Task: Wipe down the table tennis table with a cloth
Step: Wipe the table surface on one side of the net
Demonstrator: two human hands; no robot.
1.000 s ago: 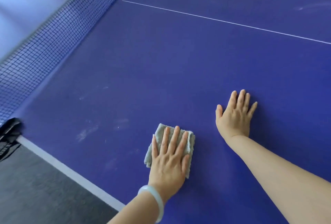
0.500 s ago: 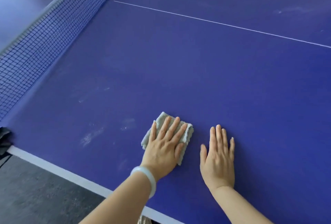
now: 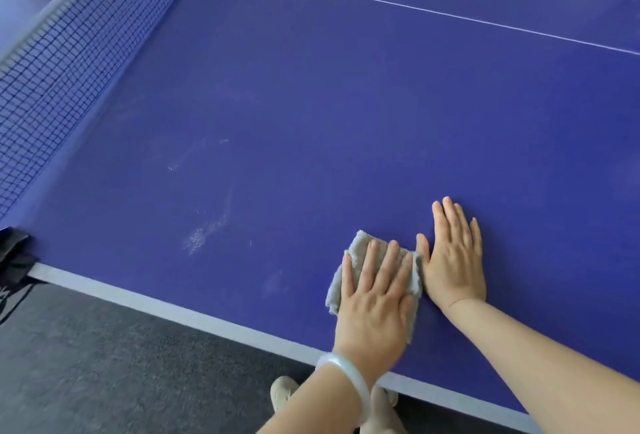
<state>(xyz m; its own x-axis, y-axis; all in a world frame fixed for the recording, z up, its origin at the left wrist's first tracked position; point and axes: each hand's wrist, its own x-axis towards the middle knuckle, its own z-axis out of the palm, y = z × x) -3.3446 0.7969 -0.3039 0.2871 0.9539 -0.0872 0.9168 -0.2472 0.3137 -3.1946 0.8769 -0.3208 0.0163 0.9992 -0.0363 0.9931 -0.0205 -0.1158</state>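
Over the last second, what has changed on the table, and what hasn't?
The right hand slid left across the table and now lies flat against the right edge of the cloth. Nothing was picked up or let go. The left hand stayed pressed flat on the cloth; the net is unchanged.

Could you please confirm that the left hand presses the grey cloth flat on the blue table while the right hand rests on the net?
Not quite: the right hand is not on the net; the head view shows it flat on the blue table, just beside the cloth. The left hand does press the grey cloth flat.
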